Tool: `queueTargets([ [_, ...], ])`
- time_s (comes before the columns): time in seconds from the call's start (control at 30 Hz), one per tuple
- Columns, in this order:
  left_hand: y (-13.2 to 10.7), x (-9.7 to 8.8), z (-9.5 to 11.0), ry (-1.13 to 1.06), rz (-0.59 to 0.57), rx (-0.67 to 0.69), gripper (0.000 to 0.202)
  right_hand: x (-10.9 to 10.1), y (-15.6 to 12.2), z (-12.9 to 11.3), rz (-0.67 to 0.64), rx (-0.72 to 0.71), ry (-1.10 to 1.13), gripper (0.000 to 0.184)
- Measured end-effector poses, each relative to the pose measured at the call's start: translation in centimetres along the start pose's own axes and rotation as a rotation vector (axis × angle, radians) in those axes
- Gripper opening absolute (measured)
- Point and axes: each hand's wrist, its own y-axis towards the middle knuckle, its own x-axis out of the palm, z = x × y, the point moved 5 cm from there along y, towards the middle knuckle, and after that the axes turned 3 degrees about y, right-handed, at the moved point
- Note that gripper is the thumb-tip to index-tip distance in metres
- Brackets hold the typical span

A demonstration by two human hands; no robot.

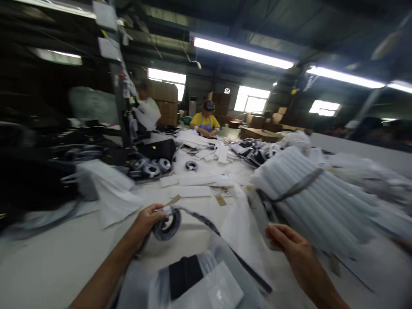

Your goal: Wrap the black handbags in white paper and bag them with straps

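My left hand (150, 219) is closed on a coiled dark strap (167, 226) with a small white band at its top. From the coil a dark length (238, 257) runs down to the right, its end loose. My right hand (286, 240) is held apart from it, thumb and fingers pinched together. A thin, pale, see-through edge shows at those fingertips, too blurred to name. Between my forearms lies a clear plastic bag (189, 296) with a black piece (185, 274) and a white card (225, 285) in or on it.
Flat translucent bags (309, 193) are stacked on the right, a grey strap across them. Several strap coils (152, 168) and black goods lie at left. White strips (195, 191) lie ahead on the table. A co-worker in yellow (206, 122) sits at the far end; another person stands left.
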Motion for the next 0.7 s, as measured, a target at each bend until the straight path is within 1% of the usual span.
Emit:
queueTargets([
  [0.07,-0.1,0.3,0.1,-0.019,0.001,0.025,0.051,6.5,-1.3,-2.6,-0.218,-0.039,0.073,0.034],
  [0.1,-0.1,0.4,0.1,-0.023,0.003,0.034,0.049,10.1,-2.2,-3.7,-0.358,-0.044,0.117,0.030],
  [0.17,-0.2,0.5,0.0,-0.023,0.007,0.061,0.046,17.1,-4.4,-5.4,-0.602,-0.041,0.199,0.026],
  [0.23,-0.4,0.4,0.2,-0.019,0.010,0.103,0.041,22.5,-5.9,-6.0,-0.726,-0.025,0.291,0.026],
  [0.27,-0.5,0.4,0.3,-0.015,0.012,0.126,0.039,24.6,-6.2,-5.8,-0.753,-0.013,0.316,0.028],
  [0.3,-0.6,0.3,0.4,-0.010,0.015,0.148,0.037,26.3,-6.2,-5.2,-0.760,0.006,0.330,0.031],
  [0.33,-0.7,0.2,0.5,-0.004,0.018,0.166,0.035,27.5,-6.0,-4.3,-0.755,0.031,0.326,0.034],
  [0.4,-0.8,0.1,0.5,0.011,0.018,0.188,0.034,28.8,-5.2,-2.1,-0.711,0.104,0.286,0.043],
  [0.5,-0.8,0.0,0.3,0.039,0.015,0.201,0.034,29.1,-4.0,0.8,-0.633,0.216,0.194,0.052],
  [0.57,-0.7,0.0,0.2,0.060,0.017,0.206,0.032,29.1,-3.6,1.8,-0.602,0.249,0.141,0.053],
  [0.7,-0.7,0.0,-0.1,0.092,0.026,0.213,0.030,29.2,-3.5,2.5,-0.567,0.264,0.074,0.052],
])
